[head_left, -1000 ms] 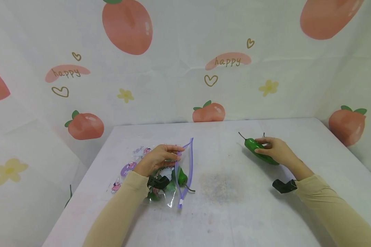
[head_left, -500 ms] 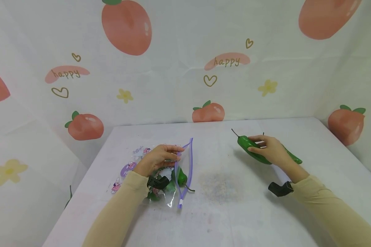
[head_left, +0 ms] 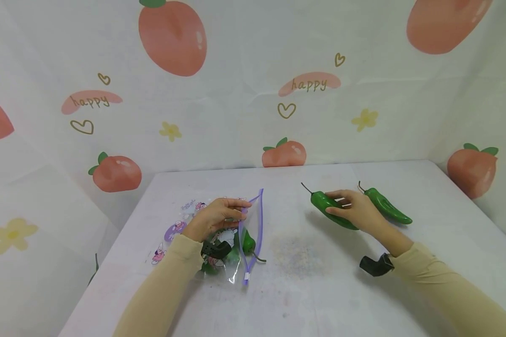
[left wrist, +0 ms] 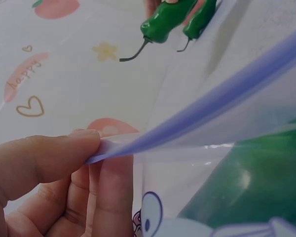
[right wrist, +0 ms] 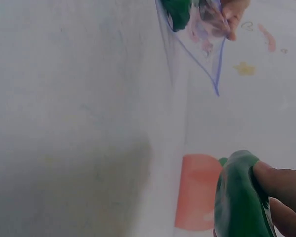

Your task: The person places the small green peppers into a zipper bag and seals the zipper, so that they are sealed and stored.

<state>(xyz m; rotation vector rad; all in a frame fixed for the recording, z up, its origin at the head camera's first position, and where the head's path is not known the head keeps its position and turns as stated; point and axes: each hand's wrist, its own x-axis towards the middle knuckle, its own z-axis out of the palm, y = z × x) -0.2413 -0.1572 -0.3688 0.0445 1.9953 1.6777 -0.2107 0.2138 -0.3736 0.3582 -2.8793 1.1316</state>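
My left hand [head_left: 211,219] pinches the purple edge of a clear printed zip bag [head_left: 259,229], whose mouth gapes toward the right. Inside lies a green pepper [head_left: 249,244], its stem poking out of the opening; more green shows through the plastic, partly hidden by my left wrist. In my right hand [head_left: 360,213], thumb and fingers grip a long green chili pepper [head_left: 322,201] just above the table, stem pointing away to the left. The left wrist view shows the pinched purple strip [left wrist: 187,116] close up. In the right wrist view the held chili pepper [right wrist: 239,197] appears at the bottom.
A second long green chili pepper [head_left: 385,206] lies on the white table [head_left: 303,309] to the right of my right hand. A greyish stain [head_left: 301,256] marks the tabletop between the bag and that hand. Behind stands a fruit-printed cloth backdrop [head_left: 244,117].
My right hand has carried the chili pepper leftward from beside the other one, which is now uncovered on the table. My left hand and the bag have stayed in place.
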